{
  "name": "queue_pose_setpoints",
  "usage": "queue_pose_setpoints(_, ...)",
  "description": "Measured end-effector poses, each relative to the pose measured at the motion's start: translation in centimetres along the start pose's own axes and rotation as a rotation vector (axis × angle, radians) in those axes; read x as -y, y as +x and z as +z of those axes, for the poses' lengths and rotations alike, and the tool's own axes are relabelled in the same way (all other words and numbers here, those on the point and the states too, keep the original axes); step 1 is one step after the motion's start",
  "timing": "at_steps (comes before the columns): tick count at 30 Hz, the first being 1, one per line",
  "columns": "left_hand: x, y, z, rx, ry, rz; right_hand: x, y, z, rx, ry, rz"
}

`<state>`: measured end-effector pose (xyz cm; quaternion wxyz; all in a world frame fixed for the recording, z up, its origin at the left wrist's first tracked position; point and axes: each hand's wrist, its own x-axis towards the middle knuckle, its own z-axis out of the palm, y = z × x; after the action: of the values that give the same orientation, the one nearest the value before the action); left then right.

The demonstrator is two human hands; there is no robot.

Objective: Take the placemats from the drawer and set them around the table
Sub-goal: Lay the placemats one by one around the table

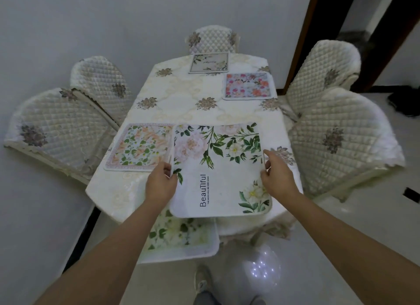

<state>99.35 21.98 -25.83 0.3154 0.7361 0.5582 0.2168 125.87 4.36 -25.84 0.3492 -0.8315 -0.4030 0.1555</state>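
A large white placemat (218, 168) with pink peonies, green leaves and the word "Beautiful" is held above the near end of the table (177, 95). My left hand (161, 183) grips its left edge and my right hand (276, 175) pinches its right edge. Under it, at the table's near edge, another leafy placemat (181, 236) hangs partly over the rim. An orange-and-green floral placemat (138, 146) lies at the left side. A pink and orange floral placemat (248, 85) lies at the far right, and a pale "Beautiful" placemat (208, 62) at the far end.
Quilted cream chairs surround the table: two on the left (56, 127), two on the right (336, 136), one at the far end (212, 39). A white wall runs left and behind. A dark doorway (329, 32) stands at the back right. My foot (202, 279) shows on the pale floor.
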Motion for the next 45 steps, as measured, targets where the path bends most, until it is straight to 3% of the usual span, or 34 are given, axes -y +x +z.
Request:
queue_pose_setpoints(7,-7.3,-1.2,5.3,0.026,0.032,0.137,-5.6,0.3,-6.4,-0.085,-0.013,0.071)
queue_pose_setpoints(16,-10.9,1.6,12.6,0.124,0.074,0.167,-10.5,3.0,-10.0,-0.108,-0.037,0.138)
queue_pose_setpoints(26,-10.6,10.4,18.4,0.213,0.099,0.066,-13.5,11.3,-7.3,-0.066,-0.052,0.24)
queue_pose_setpoints(39,-11.0,19.9,20.4,0.183,0.1,-0.126,-15.8,24.1,-1.4,0.06,0.016,0.302)
queue_pose_setpoints(45,-9.7,18.8,22.3,0.324,0.226,-0.206,-19.0,24.5,1.2,0.109,-0.075,0.245)
